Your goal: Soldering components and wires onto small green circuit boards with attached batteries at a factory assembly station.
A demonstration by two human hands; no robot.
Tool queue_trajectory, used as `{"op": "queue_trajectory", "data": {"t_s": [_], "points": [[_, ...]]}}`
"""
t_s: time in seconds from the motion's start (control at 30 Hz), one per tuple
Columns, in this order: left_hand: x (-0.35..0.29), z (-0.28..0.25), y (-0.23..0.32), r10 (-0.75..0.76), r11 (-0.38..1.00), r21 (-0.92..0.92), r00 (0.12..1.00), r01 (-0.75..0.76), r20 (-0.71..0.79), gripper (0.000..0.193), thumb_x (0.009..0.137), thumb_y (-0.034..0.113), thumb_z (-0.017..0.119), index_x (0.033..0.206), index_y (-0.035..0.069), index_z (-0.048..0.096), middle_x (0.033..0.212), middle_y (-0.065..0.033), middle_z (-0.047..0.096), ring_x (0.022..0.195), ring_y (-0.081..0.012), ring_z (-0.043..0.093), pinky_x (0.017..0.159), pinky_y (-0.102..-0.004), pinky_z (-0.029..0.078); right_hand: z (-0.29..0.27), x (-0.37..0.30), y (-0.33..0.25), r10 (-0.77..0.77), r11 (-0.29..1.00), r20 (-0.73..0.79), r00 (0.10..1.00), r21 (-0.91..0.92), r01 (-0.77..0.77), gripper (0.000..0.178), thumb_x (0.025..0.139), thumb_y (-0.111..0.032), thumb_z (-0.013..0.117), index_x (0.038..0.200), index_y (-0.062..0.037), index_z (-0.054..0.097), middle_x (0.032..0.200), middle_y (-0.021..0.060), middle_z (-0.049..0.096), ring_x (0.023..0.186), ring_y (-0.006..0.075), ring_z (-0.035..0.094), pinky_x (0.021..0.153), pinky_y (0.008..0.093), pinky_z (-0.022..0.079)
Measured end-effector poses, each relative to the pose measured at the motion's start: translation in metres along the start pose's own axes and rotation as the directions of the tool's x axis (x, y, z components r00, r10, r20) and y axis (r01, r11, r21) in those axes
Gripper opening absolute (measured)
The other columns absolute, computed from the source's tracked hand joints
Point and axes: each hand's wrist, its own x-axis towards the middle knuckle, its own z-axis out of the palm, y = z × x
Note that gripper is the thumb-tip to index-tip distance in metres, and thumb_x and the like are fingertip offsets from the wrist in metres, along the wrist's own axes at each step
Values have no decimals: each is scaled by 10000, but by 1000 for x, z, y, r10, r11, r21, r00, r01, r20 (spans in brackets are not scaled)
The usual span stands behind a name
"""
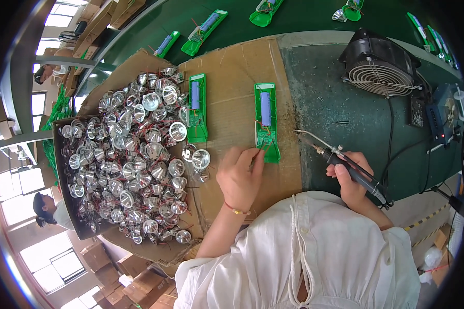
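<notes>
Soldering step: prob lead-to-PCB joint, lead-placing stage; iron tip is off the board, right of it.
Green housing [273,154]: open side up on cardboard sheet [232,62], just beyond L hand; blue cell [265,108] mid, PCB [263,137] nearer, red leads [268,146] at PCB's near part.
L hand [241,172]: fingers bunched narrow at the leads; can't tell if tips have one pinched. Wrist bent, fingertips pointing far-right, forearm in from near side.
R hand [351,177]: wrapped round soldering iron [357,178], pen-ish grip, iron angled far-left, thin feed tube [314,137] alongside. Hand over counter [319,67], right of cardboard.
Next move: calls for L to steady the lead, R to bring tip + feed left onto the pad; mind fingertips near heat.
2nd housing [197,110]: left on cardboard, next to reflector pile [139,134].
</notes>
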Motion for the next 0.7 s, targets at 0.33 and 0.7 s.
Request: {"op": "queue_trajectory", "data": {"t_s": [0.33, 0.7], "points": [[-5, 11, -7, -278, 866, -420, 959, 272, 50, 81, 737, 73, 681, 724, 28, 615, 760, -75, 564, 587, -201, 555, 526, -305, 435, 32, 14, -2, -55, 997, 158, 986, -48, 63, 178, 817, -72, 596, 914, 49, 510, 729, 132, 623, 617, 147, 608, 557, 261, 508], [-8, 13, -9, -255, 875, -415, 966, 249, 41, 77, 737, 59, 673, 716, 27, 606, 747, -74, 562, 596, -211, 550, 518, -305, 432, 43, 18, -2, 32, 999, 129, 991, 17, -35, 179, 833, -99, 591, 920, 38, 518, 715, 125, 622, 599, 136, 603, 536, 244, 501]]}}
